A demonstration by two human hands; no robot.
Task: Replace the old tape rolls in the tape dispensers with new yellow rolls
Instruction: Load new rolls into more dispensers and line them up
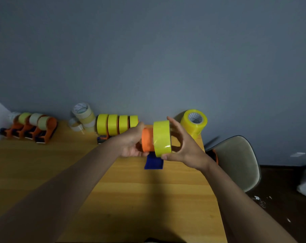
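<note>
Head view puts the new yellow roll (162,138) right at centre, held upright on edge above the bench (131,199). It sits against the orange hub (147,140) of a tape dispenser, and looks partway onto it rather than fully seated. The right hand (185,146) cups the roll from three o'clock, fingers (173,122) spread and curved over its top, thumb under its lower rim. The left hand (131,142) grips the orange hub from nine o'clock, fingers wrapped round it. A blue part (153,162), probably the dispenser's handle, hangs just below at six o'clock.

By my reading the step in hand is loading this roll. Next it needs pushing squarely toward nine o'clock while the left hand holds firm; whether the tape end faces the cutter I cannot tell.

Further out, at ten o'clock, a row of dispensers with yellow rolls (117,124) looks done. Pale old rolls (83,117) are stacked beside them, and at the far nine o'clock edge stand dispensers with pale rolls (34,127). A stack of spare yellow rolls (194,123) waits at two o'clock, with a chair (236,160) beyond the bench.
</note>
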